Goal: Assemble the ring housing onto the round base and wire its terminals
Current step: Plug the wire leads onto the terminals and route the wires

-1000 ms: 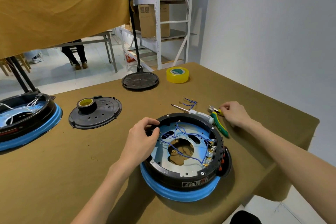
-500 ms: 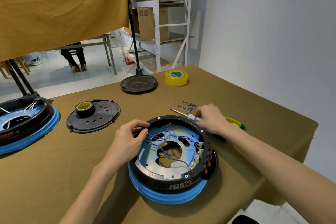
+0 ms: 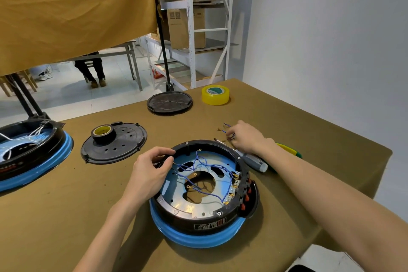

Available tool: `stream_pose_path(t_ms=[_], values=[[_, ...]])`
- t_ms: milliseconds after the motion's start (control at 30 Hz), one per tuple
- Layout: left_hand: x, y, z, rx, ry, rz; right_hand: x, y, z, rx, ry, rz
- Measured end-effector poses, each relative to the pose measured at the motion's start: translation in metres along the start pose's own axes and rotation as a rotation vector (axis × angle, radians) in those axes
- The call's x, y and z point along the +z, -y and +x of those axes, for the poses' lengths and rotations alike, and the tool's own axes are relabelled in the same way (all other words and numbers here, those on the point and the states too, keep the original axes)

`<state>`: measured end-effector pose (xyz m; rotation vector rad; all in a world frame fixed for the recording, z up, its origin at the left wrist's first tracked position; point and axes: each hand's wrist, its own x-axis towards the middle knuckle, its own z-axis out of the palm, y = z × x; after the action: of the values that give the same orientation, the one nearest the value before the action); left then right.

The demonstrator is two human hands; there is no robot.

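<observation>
The left hand (image 3: 150, 172) pinched the glossy black ring housing (image 3: 203, 214) at nine o'clock on its blue round base (image 3: 198, 238), while the right hand (image 3: 247, 139) pinched thin loose wires (image 3: 225, 128) at one o'clock.

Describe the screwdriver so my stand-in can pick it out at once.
Start at the ring housing on its blue base in front of the person. Just past its far-right rim, under the right hand's wrist, lies the screwdriver. Its grey handle with a white butt and thin metal shaft set it apart from the green-and-yellow pliers beside it.
</observation>
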<state>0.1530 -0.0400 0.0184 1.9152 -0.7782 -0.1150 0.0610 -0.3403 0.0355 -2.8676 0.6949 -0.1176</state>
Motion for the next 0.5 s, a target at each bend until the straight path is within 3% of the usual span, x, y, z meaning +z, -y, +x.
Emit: stream_pose_path(t_ms=[100, 167, 367, 500], values=[[0.0, 0.0, 0.0, 0.002, -0.001, -0.001, 0.006, -0.005, 0.006, -0.057, -0.078, -0.155], [0.0, 0.001, 0.001, 0.0, -0.003, -0.005, 0.006, -0.007, 0.002, -0.1, -0.186, -0.122], [0.0, 0.001, 0.002, -0.006, -0.008, -0.003, -0.025, 0.002, -0.017, -0.112, -0.521, 0.341], [0.001, -0.001, 0.0, -0.003, -0.011, 0.002, -0.053, 0.007, -0.029, -0.09, -0.614, 0.619]])
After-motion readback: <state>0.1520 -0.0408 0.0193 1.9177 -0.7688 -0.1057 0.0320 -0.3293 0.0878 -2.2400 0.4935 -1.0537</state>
